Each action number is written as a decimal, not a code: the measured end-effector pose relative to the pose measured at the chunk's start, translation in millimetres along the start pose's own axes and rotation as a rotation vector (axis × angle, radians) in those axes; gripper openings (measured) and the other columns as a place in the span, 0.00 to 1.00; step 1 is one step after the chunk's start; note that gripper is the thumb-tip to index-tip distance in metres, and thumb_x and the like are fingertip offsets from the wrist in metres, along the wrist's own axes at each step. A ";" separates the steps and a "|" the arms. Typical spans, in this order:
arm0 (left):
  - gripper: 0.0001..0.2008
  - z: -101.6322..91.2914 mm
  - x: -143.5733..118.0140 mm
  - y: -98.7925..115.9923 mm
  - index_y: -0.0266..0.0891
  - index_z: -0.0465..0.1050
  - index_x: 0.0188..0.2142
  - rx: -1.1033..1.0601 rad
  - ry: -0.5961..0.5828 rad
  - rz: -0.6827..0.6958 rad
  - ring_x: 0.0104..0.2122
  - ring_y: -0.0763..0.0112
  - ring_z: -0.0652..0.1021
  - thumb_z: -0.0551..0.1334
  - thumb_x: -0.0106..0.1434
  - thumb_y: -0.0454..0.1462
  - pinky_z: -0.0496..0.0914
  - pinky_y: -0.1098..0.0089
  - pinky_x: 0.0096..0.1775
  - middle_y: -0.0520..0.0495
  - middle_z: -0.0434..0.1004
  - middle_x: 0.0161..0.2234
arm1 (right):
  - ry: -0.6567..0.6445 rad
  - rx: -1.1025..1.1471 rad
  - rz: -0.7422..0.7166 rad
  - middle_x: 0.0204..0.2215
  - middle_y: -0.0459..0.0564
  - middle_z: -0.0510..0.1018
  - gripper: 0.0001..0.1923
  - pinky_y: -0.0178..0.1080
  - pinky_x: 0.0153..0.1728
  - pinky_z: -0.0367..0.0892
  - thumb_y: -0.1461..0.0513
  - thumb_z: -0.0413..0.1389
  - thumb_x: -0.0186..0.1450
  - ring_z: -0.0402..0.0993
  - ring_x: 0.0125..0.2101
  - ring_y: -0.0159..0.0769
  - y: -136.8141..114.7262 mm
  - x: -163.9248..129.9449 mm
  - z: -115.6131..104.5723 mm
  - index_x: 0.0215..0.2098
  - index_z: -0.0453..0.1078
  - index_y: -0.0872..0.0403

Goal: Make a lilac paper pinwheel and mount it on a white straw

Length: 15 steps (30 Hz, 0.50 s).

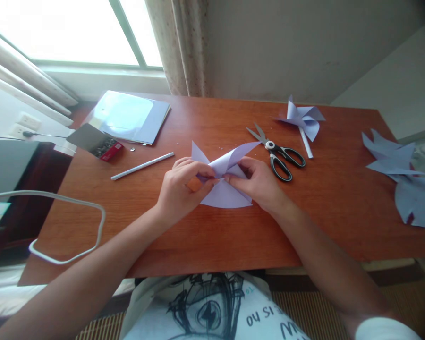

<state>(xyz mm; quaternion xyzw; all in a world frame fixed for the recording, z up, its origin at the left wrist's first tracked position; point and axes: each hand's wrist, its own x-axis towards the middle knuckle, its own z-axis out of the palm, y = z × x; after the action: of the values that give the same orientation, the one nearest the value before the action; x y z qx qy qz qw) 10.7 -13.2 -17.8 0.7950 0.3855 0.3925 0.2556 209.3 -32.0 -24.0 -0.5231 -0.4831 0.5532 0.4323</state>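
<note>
Two hands pinching one lilac paper pinwheel [225, 182] mid-table, left hand [180, 189] and right hand [257, 182] both closed on its folded points, scissors [279, 153] just right, wooden table [205, 236] beneath

Both bare forearms reaching in from the lower corners and converging toward the middle. Left hand [179, 189] knuckles up, fingers curled inward, thumb and forefinger tips pinched together at its right edge. Right hand [257, 182] mirrored opposite, palm down, fingers bent, fingertips meeting those of the left. Wrists low and slightly angled inward, elbows spread wide apart.
</note>
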 end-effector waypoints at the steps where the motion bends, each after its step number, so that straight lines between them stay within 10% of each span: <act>1: 0.03 0.0 -0.1 0.8 0.40 0.76 0.33 -0.004 0.004 -0.006 0.30 0.69 0.77 0.68 0.61 0.35 0.72 0.65 0.41 0.51 0.81 0.29 | 0.002 -0.005 -0.004 0.31 0.45 0.81 0.09 0.41 0.36 0.69 0.62 0.66 0.54 0.76 0.35 0.42 -0.1 0.1 0.2 0.35 0.78 0.51; 15: 0.08 5.6 -4.0 -3.3 0.39 0.70 0.31 -0.166 0.044 -0.219 0.28 0.74 0.77 0.70 0.58 0.34 0.73 0.73 0.33 0.52 0.77 0.29 | -0.020 -0.012 -0.029 0.34 0.47 0.83 0.10 0.40 0.37 0.72 0.61 0.67 0.56 0.78 0.35 0.41 -0.1 -2.4 4.2 0.37 0.77 0.53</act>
<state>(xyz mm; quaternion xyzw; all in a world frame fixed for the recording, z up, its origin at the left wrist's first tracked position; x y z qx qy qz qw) 12.4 -15.1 -25.0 0.7154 0.4418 0.4102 0.3533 205.3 -34.7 -23.6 -0.5132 -0.4982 0.5493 0.4321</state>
